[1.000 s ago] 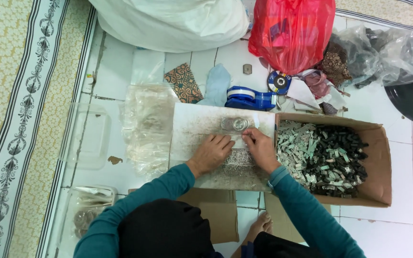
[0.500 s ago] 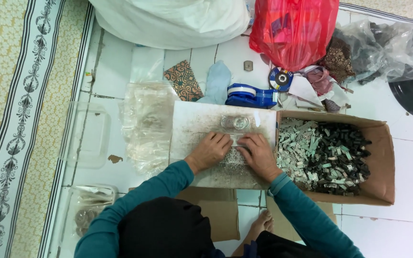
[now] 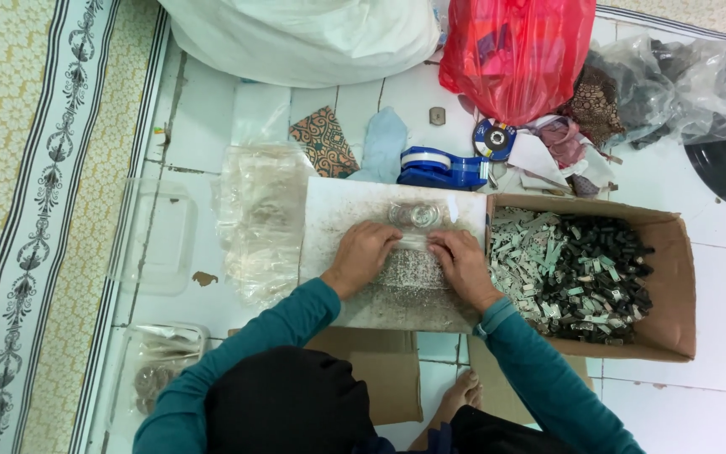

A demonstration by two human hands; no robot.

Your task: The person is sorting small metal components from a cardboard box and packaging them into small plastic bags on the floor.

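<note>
Both hands on bag, over board.
We pinched the bag (image 3: 412, 267) with left hand (image 3: 363, 255) and right hand (image 3: 461, 261); looked thin, slippery, limp; best gripped at edges.

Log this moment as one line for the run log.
left hand: on small clear bag | right hand: on same bag | surface: white board | beside: cardboard box of small parts

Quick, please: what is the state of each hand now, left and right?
Left hand: fingers curled, gripping the left end of a small clear bag of tiny grey pieces.
Right hand: fingers curled, gripping the right end of the same bag.
</note>
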